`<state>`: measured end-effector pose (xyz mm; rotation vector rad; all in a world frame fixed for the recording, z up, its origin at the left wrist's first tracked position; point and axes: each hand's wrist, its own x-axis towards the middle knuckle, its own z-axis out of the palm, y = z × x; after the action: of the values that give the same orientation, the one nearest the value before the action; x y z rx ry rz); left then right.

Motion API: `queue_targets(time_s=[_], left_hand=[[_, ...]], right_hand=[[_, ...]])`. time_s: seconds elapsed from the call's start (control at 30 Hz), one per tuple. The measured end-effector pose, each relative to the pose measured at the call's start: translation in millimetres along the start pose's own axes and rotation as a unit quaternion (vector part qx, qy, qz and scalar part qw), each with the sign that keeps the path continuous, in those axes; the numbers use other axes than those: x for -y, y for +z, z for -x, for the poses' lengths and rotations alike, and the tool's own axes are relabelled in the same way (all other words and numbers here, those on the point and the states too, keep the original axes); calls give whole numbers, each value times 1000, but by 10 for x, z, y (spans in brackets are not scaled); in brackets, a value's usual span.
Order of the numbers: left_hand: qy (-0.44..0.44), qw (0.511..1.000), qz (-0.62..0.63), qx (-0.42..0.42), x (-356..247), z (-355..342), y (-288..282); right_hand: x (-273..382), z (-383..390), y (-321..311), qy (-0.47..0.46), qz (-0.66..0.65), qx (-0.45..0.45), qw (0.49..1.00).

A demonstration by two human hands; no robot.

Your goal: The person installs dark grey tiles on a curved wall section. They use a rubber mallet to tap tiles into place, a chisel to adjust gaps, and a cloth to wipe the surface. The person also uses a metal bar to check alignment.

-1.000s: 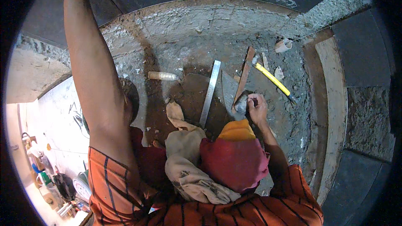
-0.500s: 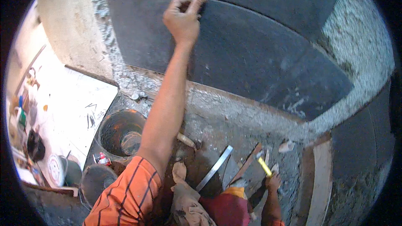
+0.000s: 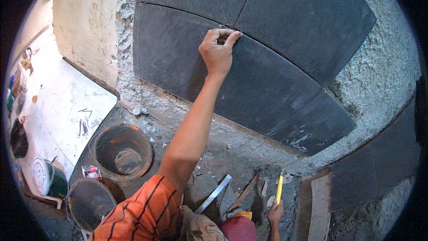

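My left hand [image 3: 217, 52], its arm stretched out ahead, is closed in a pinch at the joint between large dark grey tiles [image 3: 178, 49] on the wall. Whatever the fingertips hold, if anything, is too small to make out. Low on the right, my right hand [image 3: 275, 214] is wrapped round a yellow-handled tool [image 3: 279, 188], which points upward; its head cannot be made out. An upper dark tile [image 3: 307, 22] meets the lower row along a thin dark line, just beyond my left fingers.
Two dark buckets, one black [image 3: 122, 151] and one lower [image 3: 91, 205], stand at left, near a lidded pail [image 3: 42, 176]. A white board [image 3: 67, 102] carries thin dark slivers. A metal straightedge [image 3: 214, 194] lies near my legs. Rough plaster [image 3: 379, 58] borders the tiles at right.
The view has shifted, showing more of the upper tiles. My left hand stays pinched at the joint. The yellow handle has swung from slanting left to nearly upright in my right hand.
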<state>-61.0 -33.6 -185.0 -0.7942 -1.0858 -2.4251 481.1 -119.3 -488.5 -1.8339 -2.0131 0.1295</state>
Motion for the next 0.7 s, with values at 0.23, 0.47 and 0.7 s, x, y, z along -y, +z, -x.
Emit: queue_targets(time_s=[0.23,0.47,0.7], left_hand=[[36,999,-35,-9,-83,18,-22],[50,998,-19,-20,-31,-3,-3],[22,1000,-7,0,-33,12,-18]], right_hand=[[2112,-945,-449,-266,-142,-129,945],[3556,-1523,-866,-397,-215,-127,883],[3808,-1717,-936,-397,-195,-135,886]])
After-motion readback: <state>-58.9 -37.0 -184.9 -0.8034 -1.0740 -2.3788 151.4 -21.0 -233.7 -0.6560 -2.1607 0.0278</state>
